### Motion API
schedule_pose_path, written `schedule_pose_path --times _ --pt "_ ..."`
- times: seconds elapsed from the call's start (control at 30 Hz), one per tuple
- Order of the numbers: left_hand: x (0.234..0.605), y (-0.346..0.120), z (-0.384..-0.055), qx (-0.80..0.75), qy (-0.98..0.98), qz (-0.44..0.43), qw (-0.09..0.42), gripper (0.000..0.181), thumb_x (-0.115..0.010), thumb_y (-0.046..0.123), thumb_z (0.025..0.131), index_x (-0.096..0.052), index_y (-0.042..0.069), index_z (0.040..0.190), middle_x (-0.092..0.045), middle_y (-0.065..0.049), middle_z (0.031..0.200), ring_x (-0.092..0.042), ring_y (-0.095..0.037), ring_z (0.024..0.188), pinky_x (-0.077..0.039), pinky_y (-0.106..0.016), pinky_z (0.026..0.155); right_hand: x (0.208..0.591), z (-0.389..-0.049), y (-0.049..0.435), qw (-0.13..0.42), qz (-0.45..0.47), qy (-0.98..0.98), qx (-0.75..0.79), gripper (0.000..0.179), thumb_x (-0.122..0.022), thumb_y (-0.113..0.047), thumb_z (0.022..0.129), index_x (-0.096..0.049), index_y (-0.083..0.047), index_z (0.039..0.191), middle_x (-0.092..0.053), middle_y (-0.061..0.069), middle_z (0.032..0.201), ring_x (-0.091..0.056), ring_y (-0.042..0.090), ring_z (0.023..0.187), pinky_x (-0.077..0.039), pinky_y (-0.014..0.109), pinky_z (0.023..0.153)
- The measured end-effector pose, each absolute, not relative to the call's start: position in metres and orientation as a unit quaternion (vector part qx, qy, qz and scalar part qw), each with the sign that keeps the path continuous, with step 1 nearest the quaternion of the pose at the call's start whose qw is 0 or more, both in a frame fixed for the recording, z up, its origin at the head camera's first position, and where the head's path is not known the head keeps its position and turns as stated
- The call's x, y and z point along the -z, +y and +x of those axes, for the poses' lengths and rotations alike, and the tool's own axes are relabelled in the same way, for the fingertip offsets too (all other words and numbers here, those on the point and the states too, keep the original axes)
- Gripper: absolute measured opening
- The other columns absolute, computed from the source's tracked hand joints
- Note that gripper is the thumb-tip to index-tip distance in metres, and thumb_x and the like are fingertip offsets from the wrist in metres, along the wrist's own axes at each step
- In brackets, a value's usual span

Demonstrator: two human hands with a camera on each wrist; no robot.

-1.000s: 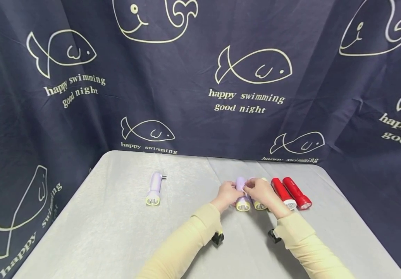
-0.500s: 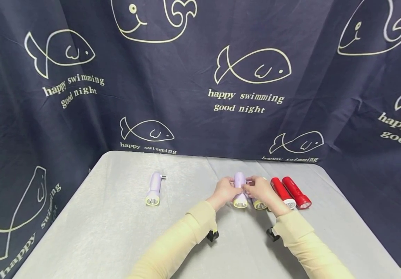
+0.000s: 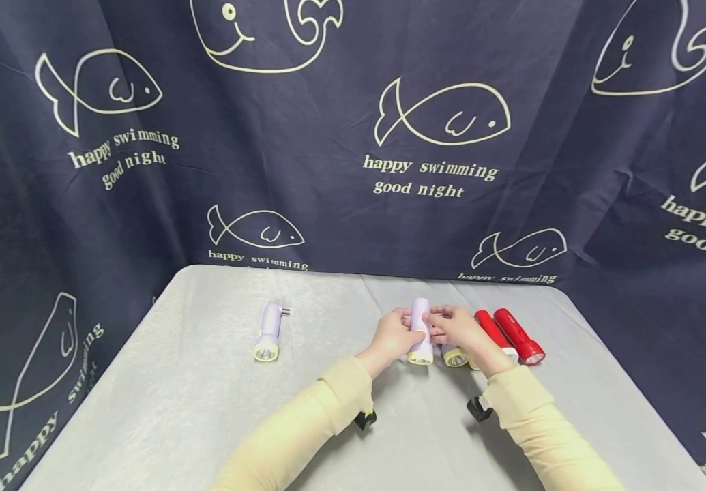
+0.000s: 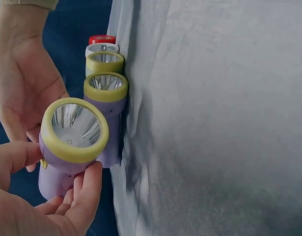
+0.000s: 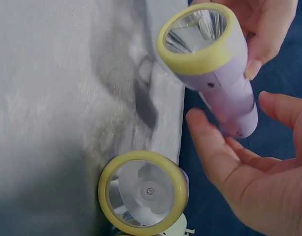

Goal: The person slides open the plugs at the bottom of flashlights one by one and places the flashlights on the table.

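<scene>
My left hand (image 3: 392,337) pinches a light purple flashlight (image 3: 420,317) with a yellow rim, thumb on one side and fingers on the other. In the left wrist view its lens (image 4: 77,125) faces the camera, and the body is tilted above the tablecloth. My right hand (image 3: 460,327) is at the flashlight's right side. In the right wrist view the right thumb (image 5: 283,105) stands apart from the body, and the other fingers are spread close by its lower end. A second purple flashlight (image 5: 141,191) lies below the right hand.
Right of the hands lie a yellow-rimmed flashlight (image 4: 105,63), mostly hidden, a red one with a white rim (image 3: 491,329) and an all-red one (image 3: 518,335). Another purple flashlight (image 3: 269,327) with plug prongs out lies at left on the grey tablecloth (image 3: 205,395). A navy curtain surrounds the table.
The held purple flashlight has come up and a little to the left, away from the row, with my left hand. The right hand stays beside it, its fingers now more spread.
</scene>
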State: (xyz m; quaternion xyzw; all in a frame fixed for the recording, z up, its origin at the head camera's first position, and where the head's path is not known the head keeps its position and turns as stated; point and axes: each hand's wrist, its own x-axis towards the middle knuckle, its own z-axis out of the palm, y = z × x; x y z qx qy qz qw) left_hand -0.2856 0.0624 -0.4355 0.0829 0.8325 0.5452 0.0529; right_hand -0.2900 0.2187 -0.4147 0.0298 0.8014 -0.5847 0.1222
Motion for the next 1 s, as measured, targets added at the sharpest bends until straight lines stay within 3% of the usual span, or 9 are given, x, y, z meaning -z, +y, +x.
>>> schedule_pose_path --times 0.17,0.4,0.7,1.0 --pt "0.436 0.057 -0.281 -0.558 0.824 0.09 0.045 0.053 -0.075 0.012 0.077 -0.054 0.001 0.125 -0.064 -0.007 0.1 -0.061 -0.013 0.083 -0.054 -0.022 0.069 0.414 -0.288 0.222 0.14 0.017 0.772 0.62 0.056 -0.055 -0.019 0.095 -0.034 0.018 0.132 -0.063 0.014 0.103 -0.066 0.01 0.08 -0.056 0.033 0.082" --pt "0.429 0.053 -0.272 -0.581 0.807 0.092 0.049 0.054 -0.074 0.009 0.077 -0.053 0.002 0.127 -0.062 -0.007 0.103 -0.061 -0.011 0.079 -0.055 -0.022 0.065 0.414 -0.287 0.223 0.178 -0.008 0.722 0.669 0.055 -0.054 -0.02 0.096 -0.034 0.018 0.131 -0.064 0.0 0.093 -0.064 0.009 0.084 -0.054 0.026 0.082" --pt "0.422 0.046 -0.265 -0.584 0.804 0.108 0.042 0.054 -0.073 0.009 0.079 -0.053 0.003 0.128 -0.062 -0.007 0.108 -0.06 -0.011 0.08 -0.054 -0.022 0.063 0.412 -0.287 0.224 0.215 -0.021 0.649 0.729 0.016 -0.052 -0.012 0.096 -0.055 0.0 0.106 -0.069 -0.001 0.086 -0.067 0.01 0.082 -0.055 0.026 0.079" --pt "0.421 0.041 -0.265 -0.576 0.807 0.126 0.029 0.054 -0.072 0.008 0.079 -0.052 0.006 0.129 -0.062 -0.007 0.113 -0.061 -0.014 0.085 -0.053 -0.021 0.065 0.409 -0.284 0.218 0.196 -0.022 0.639 0.744 0.009 -0.052 -0.01 0.096 -0.055 -0.005 0.103 -0.069 -0.001 0.086 -0.067 0.01 0.08 -0.055 0.027 0.078"
